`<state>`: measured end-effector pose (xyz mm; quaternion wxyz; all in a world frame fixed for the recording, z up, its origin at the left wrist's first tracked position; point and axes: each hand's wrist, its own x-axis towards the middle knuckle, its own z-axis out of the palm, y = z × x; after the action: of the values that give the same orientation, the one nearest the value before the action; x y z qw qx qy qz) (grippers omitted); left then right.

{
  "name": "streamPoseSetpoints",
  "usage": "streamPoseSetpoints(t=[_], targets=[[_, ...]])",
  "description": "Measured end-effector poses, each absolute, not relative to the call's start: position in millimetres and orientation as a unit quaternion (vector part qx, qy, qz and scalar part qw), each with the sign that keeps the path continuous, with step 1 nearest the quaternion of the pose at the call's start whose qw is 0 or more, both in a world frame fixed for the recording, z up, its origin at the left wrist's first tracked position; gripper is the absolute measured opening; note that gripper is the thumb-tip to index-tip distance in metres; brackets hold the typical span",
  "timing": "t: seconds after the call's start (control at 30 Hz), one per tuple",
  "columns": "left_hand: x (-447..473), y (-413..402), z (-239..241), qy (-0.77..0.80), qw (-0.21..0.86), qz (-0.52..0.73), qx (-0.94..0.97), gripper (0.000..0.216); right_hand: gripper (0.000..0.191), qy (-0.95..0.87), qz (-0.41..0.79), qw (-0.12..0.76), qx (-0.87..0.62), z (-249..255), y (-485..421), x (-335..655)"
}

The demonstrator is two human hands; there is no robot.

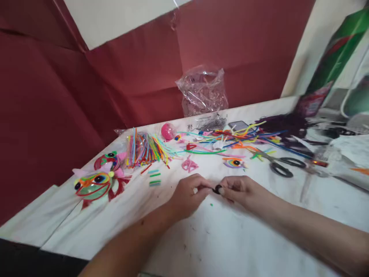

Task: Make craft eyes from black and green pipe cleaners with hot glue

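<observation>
"Any writing you can read?"

"Hardly. The pink-and-purple label [314,100] at the foot of the green package [337,54], beyond the right grip [240,189] and well to its right, is too blurred. The clear plastic bag [204,92], straight beyond both grips, has marks I can't make out."

"And the hands?"

"Both closed to a pinch, fingertips almost meeting. Between them is a small curled black piece [218,189]; the right grip has most of it, the left grip [188,195] its thin end."

"What's the surface?"

"A white desk [178,246], faintly streaked, with dark specks on the near side of the grips and a green scrap [211,204] just below them. A seam crosses it, well left of the left grip."

"Anything lying close?"

"A pink coiled shape [189,165] just beyond the left grip, a fish-like striped piece [235,162] beyond the right one, and black-handled scissors [282,167] farther right."

"The room?"

"A creased dark-red covering [138,77] rises behind the desk, beyond the grips, with a pale area [123,19] above it."
</observation>
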<state>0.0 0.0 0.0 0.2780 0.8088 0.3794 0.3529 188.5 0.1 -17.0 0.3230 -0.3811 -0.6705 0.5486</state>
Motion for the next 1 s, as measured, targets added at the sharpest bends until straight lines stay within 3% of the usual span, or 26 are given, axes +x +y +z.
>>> streamPoseSetpoints(t=[0.13, 0.33, 0.5, 0.63, 0.8, 1.0], targets=[[1, -6, 3, 0.344, 0.304, 0.334, 0.823, 0.011, 0.033, -0.667, 0.567, 0.311, -0.370, -21, -4, 188], [5, -6, 3, 0.416, 0.480, 0.256, 0.729, 0.014, 0.027, -0.729, 0.513, 0.286, -0.351, -22, -14, 187], [6, -6, 4, 0.430, 0.442, 0.293, 0.731, 0.014, 0.027, -0.713, 0.514, 0.303, -0.368, -22, -12, 186], [7, -5, 3, 0.444, 0.465, 0.381, 0.665, 0.016, 0.032, -0.673, 0.513, 0.355, -0.398, -20, -8, 187], [15, -10, -1, 0.480, 0.480, 0.399, 0.616, 0.011, 0.036, -0.652, 0.497, 0.399, -0.411, -22, -8, 186], [21, -17, -2, 0.472, 0.496, 0.435, 0.585, 0.017, 0.033, -0.684, 0.459, 0.396, -0.406, -24, -14, 180]])
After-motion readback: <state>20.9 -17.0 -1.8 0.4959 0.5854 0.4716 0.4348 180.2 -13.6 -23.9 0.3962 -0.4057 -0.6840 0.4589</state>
